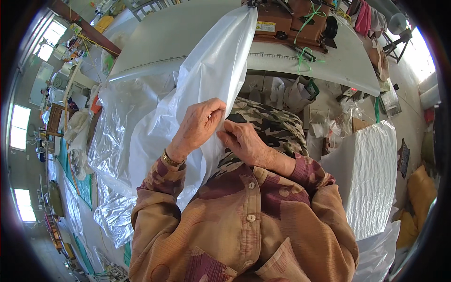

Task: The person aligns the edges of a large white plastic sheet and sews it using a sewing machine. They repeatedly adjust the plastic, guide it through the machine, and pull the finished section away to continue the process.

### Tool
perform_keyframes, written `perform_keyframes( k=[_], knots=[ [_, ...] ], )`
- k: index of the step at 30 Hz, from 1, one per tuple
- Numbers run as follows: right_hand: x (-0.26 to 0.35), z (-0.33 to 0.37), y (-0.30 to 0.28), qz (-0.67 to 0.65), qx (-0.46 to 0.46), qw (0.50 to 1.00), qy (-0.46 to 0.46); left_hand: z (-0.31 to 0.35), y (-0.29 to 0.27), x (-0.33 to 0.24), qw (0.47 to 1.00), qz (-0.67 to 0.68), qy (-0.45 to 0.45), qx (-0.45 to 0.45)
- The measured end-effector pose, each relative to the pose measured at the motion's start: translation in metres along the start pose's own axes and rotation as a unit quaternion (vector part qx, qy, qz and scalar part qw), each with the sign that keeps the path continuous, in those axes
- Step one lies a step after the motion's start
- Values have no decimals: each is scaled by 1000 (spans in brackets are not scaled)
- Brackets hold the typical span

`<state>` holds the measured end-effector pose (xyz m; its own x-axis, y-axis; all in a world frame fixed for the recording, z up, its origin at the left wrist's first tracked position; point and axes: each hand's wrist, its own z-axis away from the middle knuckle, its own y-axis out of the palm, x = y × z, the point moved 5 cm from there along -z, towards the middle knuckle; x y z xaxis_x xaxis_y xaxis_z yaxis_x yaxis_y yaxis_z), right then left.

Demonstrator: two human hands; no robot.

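Note:
A long white translucent plastic sheet (pixel 211 56) runs from the brown sewing machine (pixel 293 23) at the far side down across my lap. Its upper end is bunched to a narrow point beside the machine. My left hand (pixel 198 126) is closed on the sheet's right edge, thumb and fingers pinched together. Just below and to the right, my right hand (pixel 246 143) also pinches that edge, its fingertips close to the left hand's. The exact fold between the fingers is hidden. Camouflage cloth (pixel 270 122) covers my lap under the right hand.
The machine stands on a pale worktable (pixel 155 40) with a ruler strip along its near edge. Clear crinkled plastic (pixel 115 141) is heaped at the left. A tall stack of white sheets (pixel 369 181) rises at the right. Green string (pixel 303 56) hangs off the machine.

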<state>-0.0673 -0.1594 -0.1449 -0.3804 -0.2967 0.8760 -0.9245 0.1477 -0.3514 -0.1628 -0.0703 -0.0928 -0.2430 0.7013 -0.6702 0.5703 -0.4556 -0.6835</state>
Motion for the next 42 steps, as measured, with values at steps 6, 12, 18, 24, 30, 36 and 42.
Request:
perform_keyframes(
  k=[6, 12, 18, 24, 30, 36, 42],
  knots=[
    [5, -4, 13, 125, 7, 989, -83, 5, 0, 19, 993, 90, -72, 24],
    [-15, -17, 1, 86, -13, 983, -161, 7, -18, 41, 989, 107, -96, -16],
    [-139, -81, 30, -90, -369, 922, 78, -21, -100, 8, 993, 56, -16, -103],
    [-107, -213, 91, -118, -117, 985, 39, -79, -133, -89, 994, -91, 53, 43],
    [-95, -243, 117, -163, 61, 985, 1, -64, -107, -94, 940, -255, 189, 123],
    [-171, -142, 83, -309, 27, 945, 106, -8, -69, -6, 920, -346, 180, 29],
    [-111, -100, 21, -93, -280, 955, 24, 5, -52, 13, 929, -314, 193, -13]
  ],
)
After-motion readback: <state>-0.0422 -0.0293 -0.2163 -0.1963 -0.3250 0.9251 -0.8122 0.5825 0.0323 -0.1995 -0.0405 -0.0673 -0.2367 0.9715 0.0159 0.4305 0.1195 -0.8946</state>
